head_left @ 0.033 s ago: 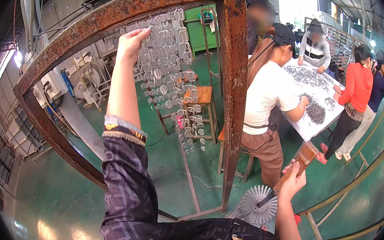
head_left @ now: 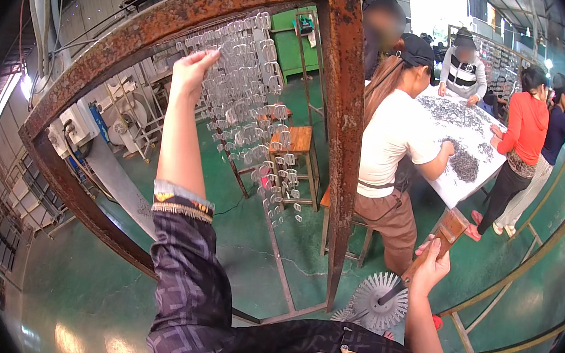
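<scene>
My left hand (head_left: 194,69) is raised high, fingers closed on the top of a curtain of small shiny metal pieces (head_left: 252,99). These hang in strings inside a tall rusty iron frame (head_left: 337,120). My right hand (head_left: 431,267) is low on the right of the frame's upright. It grips a wooden-handled tool (head_left: 451,228) whose rod ends in a round spiked metal wheel (head_left: 379,301) near the floor. Both my sleeves are dark and patterned.
Several people work around a white table (head_left: 473,178) heaped with small dark metal parts; the nearest person, in a white shirt, sits just beyond the frame. A wooden stool (head_left: 297,140), a green cabinet (head_left: 295,41), machines at left and curved floor rails (head_left: 525,268) surround me.
</scene>
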The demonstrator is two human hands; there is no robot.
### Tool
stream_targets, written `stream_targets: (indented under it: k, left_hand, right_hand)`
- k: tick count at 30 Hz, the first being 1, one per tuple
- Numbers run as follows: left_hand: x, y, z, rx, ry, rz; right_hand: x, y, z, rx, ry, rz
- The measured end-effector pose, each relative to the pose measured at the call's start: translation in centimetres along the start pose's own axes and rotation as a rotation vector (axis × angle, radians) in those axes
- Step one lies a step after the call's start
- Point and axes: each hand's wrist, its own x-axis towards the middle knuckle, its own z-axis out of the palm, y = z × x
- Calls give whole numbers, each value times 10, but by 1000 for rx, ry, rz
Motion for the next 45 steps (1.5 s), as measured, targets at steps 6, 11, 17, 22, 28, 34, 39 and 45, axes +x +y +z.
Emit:
stream_targets:
  k: [6, 11, 17, 22, 28, 34, 39, 45]
  left_hand:
    - [-73, -24, -8, 57, -28, 5]
    - [-145, -63, -16, 16, -84, 48]
    - [-238, -111, -8, 12, -162, -84]
    - [-308, -135, -3, -47, -269, -190]
    - [-383, -166, 7, -130, -404, -349]
    - [-446, -199, 30, -224, -512, -466]
    - [-488, -215, 55, -243, -612, -449]
    - [-517, -241, 78, -205, -738, -460]
  right_hand:
    - [1, 0, -2, 22, -53, 11]
    - [0, 6, -2, 46, -111, -3]
    - [4, 3, 1, 48, -273, 55]
    - [7, 2, -1, 52, -314, 54]
    - [3, -2, 0, 56, -319, 50]
    - [6, -18, 8, 26, -294, 48]
    - [12, -37, 11, 76, -272, 52]
    - [23, -71, 14, 59, -298, 2]
